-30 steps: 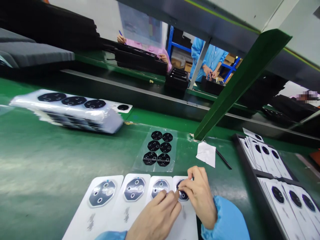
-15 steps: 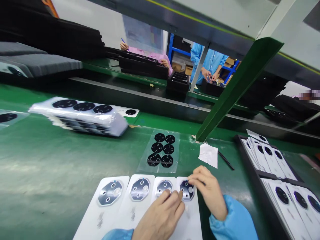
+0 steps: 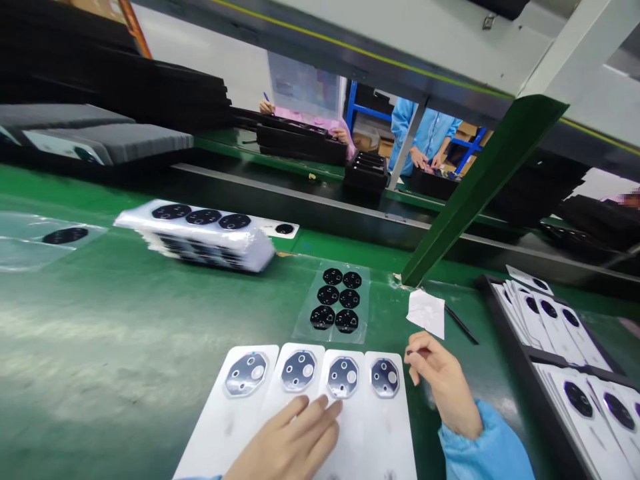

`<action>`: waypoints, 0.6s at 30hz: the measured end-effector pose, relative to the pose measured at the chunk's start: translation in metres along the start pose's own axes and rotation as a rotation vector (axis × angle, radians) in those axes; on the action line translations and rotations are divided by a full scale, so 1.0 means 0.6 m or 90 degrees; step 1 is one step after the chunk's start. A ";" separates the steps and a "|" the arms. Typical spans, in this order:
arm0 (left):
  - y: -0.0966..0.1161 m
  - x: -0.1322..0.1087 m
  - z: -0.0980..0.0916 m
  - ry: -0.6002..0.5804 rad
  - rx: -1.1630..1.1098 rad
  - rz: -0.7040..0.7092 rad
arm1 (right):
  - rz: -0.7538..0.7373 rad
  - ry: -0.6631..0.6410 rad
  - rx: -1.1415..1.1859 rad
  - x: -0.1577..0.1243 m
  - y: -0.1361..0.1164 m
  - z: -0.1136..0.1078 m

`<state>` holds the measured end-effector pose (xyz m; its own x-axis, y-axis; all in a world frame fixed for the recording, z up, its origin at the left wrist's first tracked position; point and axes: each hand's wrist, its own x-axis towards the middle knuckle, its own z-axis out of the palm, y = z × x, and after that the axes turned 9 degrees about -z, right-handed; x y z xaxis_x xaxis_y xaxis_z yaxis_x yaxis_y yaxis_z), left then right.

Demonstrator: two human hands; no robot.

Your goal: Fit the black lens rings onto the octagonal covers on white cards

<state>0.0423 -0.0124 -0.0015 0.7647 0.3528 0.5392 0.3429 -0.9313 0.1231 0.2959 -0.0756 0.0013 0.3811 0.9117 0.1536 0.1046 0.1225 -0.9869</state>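
Several white panels (image 3: 391, 433) lie side by side at the front, each with a shiny dark octagonal piece (image 3: 343, 377) near its top. My left hand (image 3: 287, 440) is open over the middle panels, its fingers stretched out just below the octagons. To the right of the last panel, my right hand (image 3: 443, 383) is closed in a pinch, raised off the panels. A small dark spot shows at its fingertips, too small to name. Beyond the panels lies a clear sheet (image 3: 305, 327) carrying black octagonal stickers (image 3: 329, 295).
A stack of sticker sheets (image 3: 255, 248) stands at back left, with another clear sheet (image 3: 30, 243) beside it. A crumpled white paper (image 3: 426, 312) and black pen (image 3: 461, 325) lie near a green post (image 3: 480, 193). On the right is a black tray (image 3: 520, 350) of white panels. Co-workers sit beyond.
My right hand has left the rightmost panel and moved right, still pinched. My left hand has drawn back from the octagons and its fingers have straightened. The view has shifted slightly.
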 end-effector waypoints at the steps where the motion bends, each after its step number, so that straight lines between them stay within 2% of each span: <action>1: -0.004 0.000 0.004 0.011 -0.001 -0.012 | 0.019 -0.016 -0.011 -0.001 0.000 0.005; 3: -0.007 0.002 0.012 0.017 0.008 -0.020 | 0.027 -0.019 -0.061 -0.004 -0.002 0.016; 7: -0.005 0.009 0.020 0.015 0.026 -0.037 | -0.027 0.038 -0.182 -0.008 -0.005 0.033; 12: -0.006 0.011 0.018 0.016 0.038 -0.027 | -0.085 -0.033 -0.210 -0.009 -0.006 0.036; 14: -0.008 0.008 0.020 0.012 0.048 -0.026 | -0.107 -0.038 -0.215 -0.013 -0.007 0.038; 18: -0.009 0.005 0.024 -0.002 0.056 -0.014 | -0.082 -0.056 -0.238 -0.018 -0.017 0.054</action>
<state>0.0506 -0.0051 -0.0127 0.7577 0.3739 0.5348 0.4067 -0.9115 0.0611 0.2610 -0.0742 0.0080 0.2648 0.9300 0.2549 0.4798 0.1022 -0.8714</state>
